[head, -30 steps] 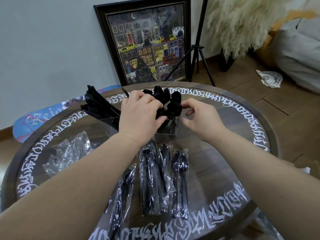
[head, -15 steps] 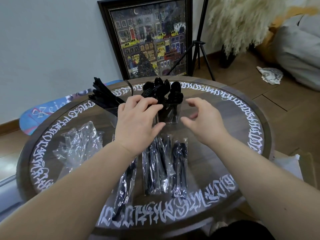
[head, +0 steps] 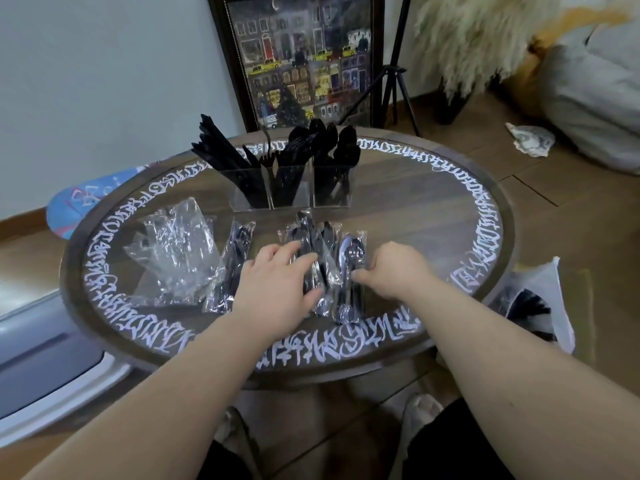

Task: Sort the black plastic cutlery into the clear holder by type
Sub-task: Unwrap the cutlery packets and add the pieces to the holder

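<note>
Now reaching down with left hand and right hand, fingers relaxed and spread on wrapped cutlery packets lying on tabletop, likely choosing the next for clear holder.

I had both forearms stretched forward and angled inward, my left hand palm-down with fingers spread and loosely extended, my right hand beside it, also palm-down, its fingers curled slightly under and toward the left
</note>
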`<state>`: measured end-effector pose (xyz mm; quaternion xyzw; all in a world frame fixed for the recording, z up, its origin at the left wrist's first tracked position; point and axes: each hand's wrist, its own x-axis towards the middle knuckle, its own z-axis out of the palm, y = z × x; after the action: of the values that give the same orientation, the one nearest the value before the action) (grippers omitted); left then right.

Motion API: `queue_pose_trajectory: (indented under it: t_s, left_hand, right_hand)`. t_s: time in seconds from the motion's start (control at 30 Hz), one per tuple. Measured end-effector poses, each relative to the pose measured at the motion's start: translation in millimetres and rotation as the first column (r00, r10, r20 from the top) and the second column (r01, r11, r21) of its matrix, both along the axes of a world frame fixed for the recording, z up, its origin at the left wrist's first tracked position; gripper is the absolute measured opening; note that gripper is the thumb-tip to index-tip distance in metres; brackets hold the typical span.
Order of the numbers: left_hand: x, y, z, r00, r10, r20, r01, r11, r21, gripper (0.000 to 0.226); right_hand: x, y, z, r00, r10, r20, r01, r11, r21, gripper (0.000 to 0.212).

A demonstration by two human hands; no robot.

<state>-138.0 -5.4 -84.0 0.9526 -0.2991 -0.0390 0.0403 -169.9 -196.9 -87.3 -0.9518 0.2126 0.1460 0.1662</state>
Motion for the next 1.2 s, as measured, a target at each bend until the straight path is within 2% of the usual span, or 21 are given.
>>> queue_pose_trajectory:
  t_s: [0.13, 0.23, 0.3, 0.43, 0.57, 0.63, 0.73, 0.8, 0.9, 1.03, 1.13, 1.2]
  left_hand:
    - [-11, 4, -14, 0.998, 0.046, -0.041, -0.044, 0.998, 0.050, 0.062]
    - [-14, -2, -21, 0.995, 0.068, -0.070, -0.062, 0.995, 0.078, 0.064]
    - [-14, -8, -22, 0.996, 0.064, -0.063, -0.059, 0.996, 0.074, 0.065]
    - [-14, -17, -26, 0.997, 0.048, -0.056, -0.044, 0.996, 0.076, 0.067]
    - [-11, -21, -24, 0.993, 0.046, -0.113, -0.038, 0.997, 0.069, 0.069]
    - [-8, -21, -19, 0.987, 0.064, -0.147, -0.060, 0.998, 0.034, 0.067]
    - [-2, -20, -7, 0.986, 0.093, -0.137, -0.113, 0.983, -0.147, 0.061]
    - [1, -21, 3, 0.988, 0.108, -0.114, -0.138, 0.943, -0.302, 0.057]
    - [5, -21, 10, 0.983, 0.119, -0.137, -0.170, 0.872, -0.459, 0.051]
    - [8, -16, 19, 0.959, 0.150, -0.241, -0.275, 0.702, -0.657, 0.020]
    - [11, -9, 23, 0.940, 0.178, -0.290, -0.338, 0.584, -0.738, 0.026]
    - [15, -4, 23, 0.919, 0.192, -0.343, -0.393, 0.499, -0.772, 0.024]
  right_hand:
    - [-13, 2, -9, 0.999, 0.005, -0.036, -0.004, 1.000, 0.006, 0.059]
    - [-16, 2, -17, 1.000, -0.017, -0.027, 0.018, 0.999, 0.041, 0.056]
    - [-15, 1, -21, 0.999, -0.045, 0.013, 0.043, 0.994, 0.099, 0.049]
    - [-12, -3, -23, 0.990, -0.080, 0.112, 0.067, 0.991, 0.114, 0.037]
    - [-12, -9, -11, 0.939, -0.187, 0.289, 0.156, 0.980, 0.128, 0.026]
    - [-15, -11, 3, 0.880, -0.259, 0.398, 0.188, 0.960, 0.208, 0.021]
    - [-20, -8, 20, 0.817, -0.362, 0.449, 0.144, 0.882, 0.449, 0.014]
    - [-20, -1, 26, 0.826, -0.372, 0.424, 0.073, 0.816, 0.573, 0.011]
    - [-16, 13, 31, 0.852, -0.325, 0.411, -0.013, 0.771, 0.637, 0.011]
    - [-14, 32, 31, 0.860, -0.325, 0.394, -0.069, 0.690, 0.720, 0.016]
    - [-15, 37, 25, 0.868, -0.346, 0.357, -0.051, 0.653, 0.756, 0.010]
    - [-15, 37, 24, 0.895, -0.302, 0.328, -0.037, 0.682, 0.731, 0.009]
